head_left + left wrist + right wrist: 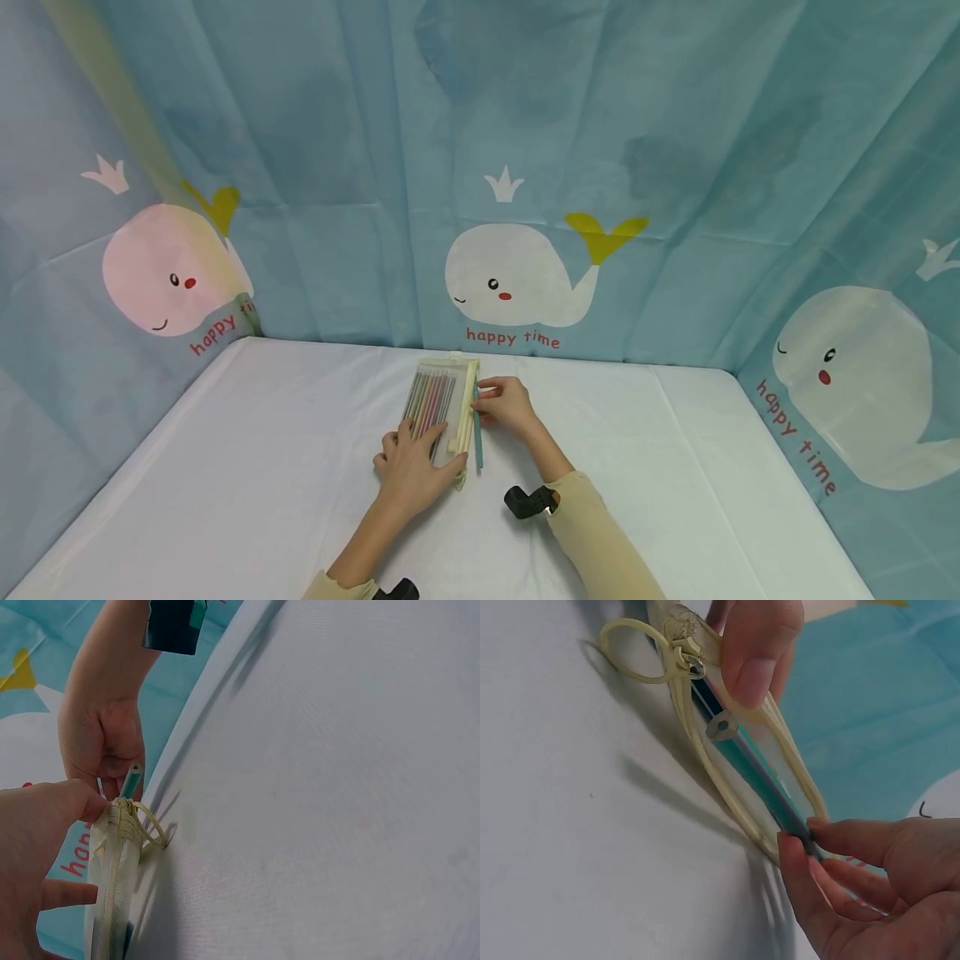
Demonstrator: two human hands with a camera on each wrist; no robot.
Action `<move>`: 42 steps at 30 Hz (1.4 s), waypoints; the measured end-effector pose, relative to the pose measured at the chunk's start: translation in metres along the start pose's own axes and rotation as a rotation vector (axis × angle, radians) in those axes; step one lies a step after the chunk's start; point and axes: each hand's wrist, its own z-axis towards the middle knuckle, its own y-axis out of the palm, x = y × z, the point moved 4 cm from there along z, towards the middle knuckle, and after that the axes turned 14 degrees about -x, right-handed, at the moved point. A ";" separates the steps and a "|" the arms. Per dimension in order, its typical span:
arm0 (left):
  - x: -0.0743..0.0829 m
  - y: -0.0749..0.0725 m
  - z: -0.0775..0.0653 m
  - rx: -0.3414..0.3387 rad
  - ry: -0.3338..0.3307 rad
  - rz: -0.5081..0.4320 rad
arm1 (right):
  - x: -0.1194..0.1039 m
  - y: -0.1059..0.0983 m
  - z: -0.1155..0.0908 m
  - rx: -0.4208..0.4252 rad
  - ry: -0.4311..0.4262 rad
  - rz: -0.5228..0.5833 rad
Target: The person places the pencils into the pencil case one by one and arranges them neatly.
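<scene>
A see-through zip pencil case (463, 392) with pale yellow edging lies on the white table, several pencils (430, 398) of different colours inside it. My left hand (411, 473) grips the case's near end, its thumb pressing the zip-side corner. At the case's right edge my right hand (508, 406) pinches a teal pencil (761, 780) between thumb and fingertips. In the right wrist view the zip side gapes, and the pencil lies lengthwise along that opening, flat end towards the camera. A yellow loop (607, 656) hangs from the zip end. The pencil's far end is hidden behind my right fingers.
The white tablecloth (247, 467) spreads around the case on all sides. Behind the table hangs a blue curtain (337, 250) printed with whales. A black wrist camera (531, 502) sits on my right wrist, another (397, 590) on my left.
</scene>
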 end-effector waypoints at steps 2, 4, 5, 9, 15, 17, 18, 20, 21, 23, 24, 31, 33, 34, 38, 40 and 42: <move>0.001 0.000 0.000 -0.001 0.002 -0.001 | -0.001 0.000 0.002 0.002 -0.003 0.008; 0.001 0.000 0.000 0.000 0.003 -0.001 | -0.001 0.001 0.004 0.005 -0.004 0.019; 0.001 0.000 0.000 0.001 0.003 -0.001 | 0.000 0.002 0.005 0.007 -0.004 0.023; 0.001 0.000 0.001 0.003 0.000 -0.003 | 0.002 0.003 0.010 0.016 -0.005 0.046; 0.000 0.001 0.000 0.006 0.007 -0.020 | 0.005 0.008 0.013 0.025 -0.011 0.075; -0.001 0.001 0.000 0.006 0.007 -0.020 | 0.006 0.009 0.014 0.028 -0.012 0.085; -0.001 0.001 0.000 0.006 0.006 -0.018 | 0.006 0.010 0.014 0.031 -0.011 0.092; -0.001 0.001 0.000 0.008 0.006 -0.016 | 0.005 0.012 0.014 0.037 -0.017 0.094; -0.001 0.000 0.000 0.008 0.007 -0.015 | 0.005 0.013 0.014 0.041 -0.018 0.099; -0.001 0.000 0.000 0.009 0.008 -0.016 | 0.004 0.015 0.014 0.048 -0.015 0.111; -0.001 0.000 0.000 0.009 0.008 -0.017 | 0.004 0.016 0.014 0.050 -0.017 0.106; 0.001 0.001 0.000 0.006 0.005 -0.019 | 0.005 0.022 0.014 0.048 -0.033 0.078; 0.001 0.001 0.000 0.006 0.006 -0.019 | 0.005 0.022 0.013 0.045 -0.039 0.077; 0.001 0.001 0.000 0.006 0.007 -0.020 | 0.004 0.022 0.013 0.041 -0.041 0.078; 0.000 0.001 0.000 0.006 0.008 -0.023 | 0.003 0.018 0.008 0.025 -0.051 0.080; 0.000 0.001 0.001 0.006 0.008 -0.020 | 0.002 0.013 0.005 0.023 -0.052 0.080; 0.000 0.000 0.001 0.004 0.006 -0.013 | 0.002 0.008 0.001 0.020 -0.052 0.076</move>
